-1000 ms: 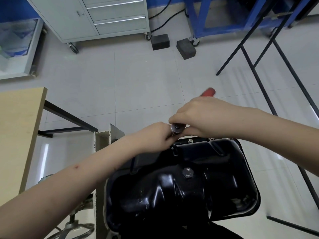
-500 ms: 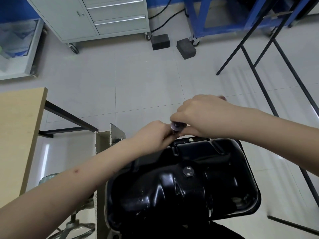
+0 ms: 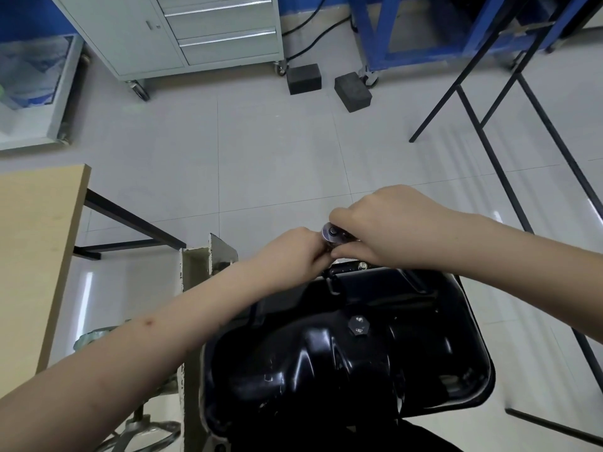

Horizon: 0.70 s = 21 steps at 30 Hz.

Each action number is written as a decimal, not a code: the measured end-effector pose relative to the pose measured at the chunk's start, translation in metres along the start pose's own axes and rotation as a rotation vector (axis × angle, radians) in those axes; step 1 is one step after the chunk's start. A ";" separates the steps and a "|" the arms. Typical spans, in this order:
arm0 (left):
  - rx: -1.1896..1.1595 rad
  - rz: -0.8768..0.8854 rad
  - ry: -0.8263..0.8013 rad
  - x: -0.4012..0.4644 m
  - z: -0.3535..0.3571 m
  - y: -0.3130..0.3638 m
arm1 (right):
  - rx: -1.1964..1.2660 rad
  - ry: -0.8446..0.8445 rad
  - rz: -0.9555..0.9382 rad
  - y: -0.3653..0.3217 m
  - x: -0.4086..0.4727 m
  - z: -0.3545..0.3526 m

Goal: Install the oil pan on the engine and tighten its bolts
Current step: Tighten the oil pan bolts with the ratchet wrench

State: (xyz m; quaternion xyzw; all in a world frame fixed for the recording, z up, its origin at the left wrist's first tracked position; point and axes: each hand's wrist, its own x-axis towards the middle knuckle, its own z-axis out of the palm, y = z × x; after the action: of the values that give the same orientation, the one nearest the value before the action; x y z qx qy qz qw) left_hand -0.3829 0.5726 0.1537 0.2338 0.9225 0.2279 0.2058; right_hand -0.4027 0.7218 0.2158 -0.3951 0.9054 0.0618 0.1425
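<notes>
My hands meet on ratchet (image 3: 333,235) above oil pan's (image 3: 352,353) far edge | table (image 3: 36,243) left | cabinet (image 3: 195,31), two blocks (image 3: 352,93) behind

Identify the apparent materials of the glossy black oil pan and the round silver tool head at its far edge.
Glossy black oil pan: likely pressed sheet metal, painted; sharp highlights on stamped ridges. Round silver tool head: looks like bright plated steel, mirror glints; the right hand hides its handle.

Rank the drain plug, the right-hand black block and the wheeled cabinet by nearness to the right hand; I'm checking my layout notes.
From the right hand:
1. Drain plug, below it on the oil pan.
2. Black block, on the floor beyond.
3. Cabinet, far upper left.
</notes>
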 end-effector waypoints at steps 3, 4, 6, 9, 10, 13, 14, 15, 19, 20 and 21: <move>-0.030 0.046 -0.003 -0.001 -0.001 0.002 | -0.001 -0.009 -0.150 0.008 0.002 0.000; -0.034 0.056 -0.015 -0.001 -0.001 0.002 | -0.027 0.000 -0.195 0.008 0.003 0.000; -0.033 0.061 -0.045 0.001 -0.002 0.002 | -0.082 0.016 -0.220 0.009 0.004 0.000; -0.011 0.024 -0.053 0.001 -0.003 0.001 | -0.101 0.008 -0.129 0.008 0.004 -0.001; -0.003 0.016 -0.034 0.001 -0.003 0.000 | -0.089 0.000 -0.097 0.007 0.003 -0.001; 0.037 0.002 0.008 0.001 -0.003 -0.001 | -0.055 0.001 -0.042 0.006 0.000 -0.001; 0.053 0.006 0.009 0.001 -0.002 -0.001 | -0.050 0.005 -0.038 0.005 -0.001 -0.001; 0.066 0.016 0.005 0.001 -0.002 -0.001 | -0.044 0.011 -0.042 0.005 -0.002 -0.001; 0.101 0.087 -0.054 0.001 -0.002 0.000 | 0.027 0.026 -0.133 0.007 -0.002 0.000; 0.125 0.099 -0.074 0.002 -0.002 0.000 | 0.032 0.030 -0.172 0.008 -0.002 0.000; 0.150 0.104 -0.087 0.003 -0.001 0.000 | 0.023 0.033 -0.204 0.009 -0.001 -0.001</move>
State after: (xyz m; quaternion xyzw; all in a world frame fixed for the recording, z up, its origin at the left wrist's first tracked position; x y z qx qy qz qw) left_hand -0.3857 0.5733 0.1538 0.3059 0.9138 0.1580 0.2154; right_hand -0.4087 0.7289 0.2171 -0.4844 0.8634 0.0301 0.1378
